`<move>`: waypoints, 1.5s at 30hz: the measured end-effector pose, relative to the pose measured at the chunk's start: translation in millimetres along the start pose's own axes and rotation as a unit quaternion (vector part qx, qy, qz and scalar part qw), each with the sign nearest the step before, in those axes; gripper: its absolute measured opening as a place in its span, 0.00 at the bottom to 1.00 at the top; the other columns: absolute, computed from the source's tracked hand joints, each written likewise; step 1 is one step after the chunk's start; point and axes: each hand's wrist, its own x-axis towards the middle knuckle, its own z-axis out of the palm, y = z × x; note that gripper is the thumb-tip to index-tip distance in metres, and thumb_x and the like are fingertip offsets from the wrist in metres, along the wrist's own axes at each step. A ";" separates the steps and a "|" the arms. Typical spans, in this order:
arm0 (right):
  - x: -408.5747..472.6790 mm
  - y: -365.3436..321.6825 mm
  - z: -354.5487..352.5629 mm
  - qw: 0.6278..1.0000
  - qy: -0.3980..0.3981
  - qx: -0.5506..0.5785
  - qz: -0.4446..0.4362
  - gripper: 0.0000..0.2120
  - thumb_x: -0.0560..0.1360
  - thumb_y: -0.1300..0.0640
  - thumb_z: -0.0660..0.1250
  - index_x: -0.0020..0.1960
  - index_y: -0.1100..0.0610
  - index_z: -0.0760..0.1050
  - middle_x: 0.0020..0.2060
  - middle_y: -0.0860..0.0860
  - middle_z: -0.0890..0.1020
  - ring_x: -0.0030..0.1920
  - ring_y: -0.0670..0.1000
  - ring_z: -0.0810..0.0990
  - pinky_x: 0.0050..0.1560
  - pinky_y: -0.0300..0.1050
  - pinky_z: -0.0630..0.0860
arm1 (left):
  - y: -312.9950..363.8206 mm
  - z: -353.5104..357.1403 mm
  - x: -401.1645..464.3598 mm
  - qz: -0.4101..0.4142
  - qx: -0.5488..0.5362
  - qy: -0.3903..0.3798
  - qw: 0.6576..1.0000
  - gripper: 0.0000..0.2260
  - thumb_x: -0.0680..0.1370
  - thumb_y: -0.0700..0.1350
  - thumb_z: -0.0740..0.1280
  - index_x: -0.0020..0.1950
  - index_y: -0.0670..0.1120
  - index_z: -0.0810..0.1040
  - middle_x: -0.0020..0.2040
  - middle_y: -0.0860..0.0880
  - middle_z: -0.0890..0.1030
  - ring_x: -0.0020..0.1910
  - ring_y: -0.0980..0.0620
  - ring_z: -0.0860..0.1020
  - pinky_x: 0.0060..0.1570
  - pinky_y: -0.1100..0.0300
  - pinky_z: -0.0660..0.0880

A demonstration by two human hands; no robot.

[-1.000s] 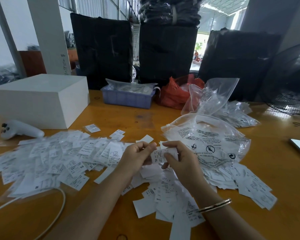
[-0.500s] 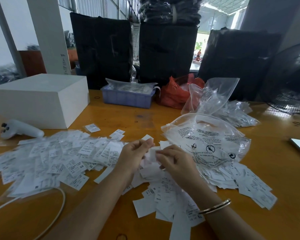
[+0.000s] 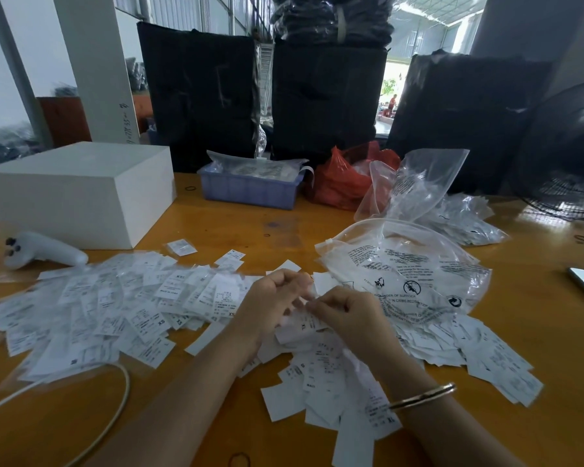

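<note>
- At centre frame, your left hand [image 3: 270, 299] and right hand [image 3: 349, 315] pinch one white label [image 3: 304, 303], fingers curled.
- It sits just above the label pile [image 3: 132, 308], left of the clear bag [image 3: 415, 274].

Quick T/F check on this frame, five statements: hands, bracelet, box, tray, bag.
1. The left hand and right hand pinch white labels between them, over the label pile. True.
2. The bracelet is on the left wrist. False: it is on the right wrist.
3. The white box stands behind the white controller, at the left of the table. True.
4. The blue tray is empty. False: clear plastic packets lie in it.
5. The printed clear bag lies left of the hands. False: it lies to their right.
</note>
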 end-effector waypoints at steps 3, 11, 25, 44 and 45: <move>0.6 2.9 -3.1 1.000 0.015 0.025 0.000 0.07 0.71 0.56 0.73 0.34 0.52 0.80 0.28 0.44 0.79 0.28 0.37 0.77 0.30 0.28 0.70 | -3.0 -0.5 -0.3 -0.019 -0.031 -0.016 0.999 0.08 0.73 0.44 0.72 0.51 0.47 0.80 0.38 0.56 0.84 0.37 0.62 0.80 0.36 0.70 0.74; 0.6 -0.5 -16.6 0.986 0.099 0.107 -0.080 0.14 0.75 0.68 0.64 0.46 0.49 0.80 0.41 0.47 0.80 0.32 0.45 0.80 0.35 0.34 0.76 | 0.0 -5.0 -1.9 0.019 -0.063 0.044 0.997 0.12 0.67 0.53 0.71 0.46 0.48 0.80 0.41 0.51 0.85 0.40 0.58 0.81 0.43 0.65 0.77; -4.2 -0.1 -6.9 0.962 0.133 0.009 -0.239 0.15 0.74 0.71 0.66 0.54 0.54 0.77 0.45 0.45 0.78 0.36 0.43 0.82 0.36 0.36 0.79 | 2.7 -5.9 -4.1 0.015 -0.099 0.031 0.994 0.13 0.64 0.57 0.71 0.42 0.50 0.82 0.38 0.52 0.83 0.39 0.57 0.78 0.56 0.52 0.74; -2.4 2.4 -6.7 0.948 0.161 0.030 -0.274 0.14 0.74 0.70 0.65 0.55 0.57 0.77 0.46 0.47 0.78 0.38 0.42 0.82 0.37 0.36 0.80 | 1.1 -7.4 -3.1 0.029 -0.076 0.026 0.996 0.14 0.66 0.57 0.70 0.44 0.49 0.80 0.40 0.51 0.84 0.39 0.57 0.79 0.53 0.55 0.74; -2.8 2.5 -5.7 0.949 0.157 0.020 -0.274 0.14 0.74 0.70 0.65 0.55 0.57 0.77 0.46 0.46 0.78 0.38 0.42 0.82 0.37 0.36 0.80 | 0.8 -7.4 -3.1 0.029 -0.080 0.026 0.996 0.14 0.65 0.57 0.71 0.43 0.50 0.81 0.40 0.51 0.84 0.39 0.57 0.79 0.53 0.54 0.74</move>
